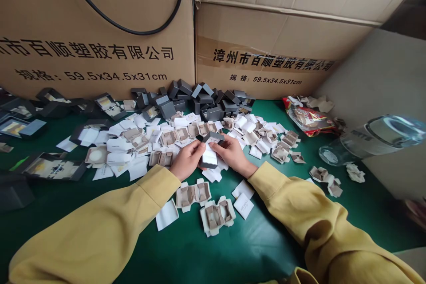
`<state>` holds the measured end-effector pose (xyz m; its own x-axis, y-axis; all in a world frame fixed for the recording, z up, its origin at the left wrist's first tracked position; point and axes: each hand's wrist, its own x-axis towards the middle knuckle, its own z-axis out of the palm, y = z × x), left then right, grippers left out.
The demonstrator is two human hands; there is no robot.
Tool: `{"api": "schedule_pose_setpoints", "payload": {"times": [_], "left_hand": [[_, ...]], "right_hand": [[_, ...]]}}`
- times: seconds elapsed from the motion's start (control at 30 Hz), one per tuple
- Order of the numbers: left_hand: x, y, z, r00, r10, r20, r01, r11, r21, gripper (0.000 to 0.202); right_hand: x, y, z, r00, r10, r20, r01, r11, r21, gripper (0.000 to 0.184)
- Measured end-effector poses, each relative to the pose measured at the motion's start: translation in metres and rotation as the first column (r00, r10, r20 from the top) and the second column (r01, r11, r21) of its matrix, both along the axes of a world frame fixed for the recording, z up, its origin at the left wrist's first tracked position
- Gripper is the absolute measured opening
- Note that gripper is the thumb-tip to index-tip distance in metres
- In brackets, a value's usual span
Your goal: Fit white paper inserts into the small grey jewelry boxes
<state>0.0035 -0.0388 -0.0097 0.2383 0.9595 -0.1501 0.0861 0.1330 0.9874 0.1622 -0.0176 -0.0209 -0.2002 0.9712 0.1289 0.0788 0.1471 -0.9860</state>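
Observation:
Between my two hands is a small dark grey box (209, 165) with a white card (209, 155) lying in it. My left hand (189, 158) grips the box along its left side, thumb toward the upper part. My right hand (233, 154) is closed on the upper right, its thumb over the white card. Just below the hands lie folded cardboard inserts (218, 216) and several white cards (244, 205). A loose heap of white cards and cardboard inserts (133, 138) spreads around and behind the box.
Dark boxes (166, 106) are piled at the back, with open ones (53, 166) at the left. Large cartons (100, 31) wall off the far edge; a black cable (140, 32) hangs before them. A clear bottle (369, 140) and a red packet (309, 117) are on the right of the green table (266, 239).

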Motion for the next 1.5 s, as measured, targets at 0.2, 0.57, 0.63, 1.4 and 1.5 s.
{"api": "schedule_pose_setpoints", "payload": {"times": [0.2,0.57,0.63,1.4,1.5], "left_hand": [[0.000,-0.002,0.003,0.999,-0.046,-0.013,0.046,0.998,0.046,0.034],[-0.001,0.004,-0.004,0.999,0.022,0.033,-0.023,0.999,0.041,0.029],[-0.001,0.004,-0.004,1.000,0.017,0.017,-0.018,0.999,0.047,0.028],[-0.001,0.003,-0.005,0.998,0.018,0.068,-0.018,1.000,0.000,0.027],[-0.001,0.003,-0.005,0.998,0.025,0.057,-0.025,1.000,0.013,0.028]], "right_hand": [[0.000,-0.005,0.004,0.995,-0.037,0.094,0.025,0.992,0.120,0.022],[-0.003,-0.013,0.011,0.952,-0.107,0.286,0.012,0.949,0.316,0.019],[-0.003,-0.014,0.011,0.939,-0.149,0.309,0.028,0.932,0.363,0.018],[-0.003,-0.016,0.011,0.898,-0.200,0.392,0.031,0.917,0.398,0.016],[-0.003,-0.016,0.011,0.896,-0.214,0.388,0.041,0.912,0.408,0.016]]}}
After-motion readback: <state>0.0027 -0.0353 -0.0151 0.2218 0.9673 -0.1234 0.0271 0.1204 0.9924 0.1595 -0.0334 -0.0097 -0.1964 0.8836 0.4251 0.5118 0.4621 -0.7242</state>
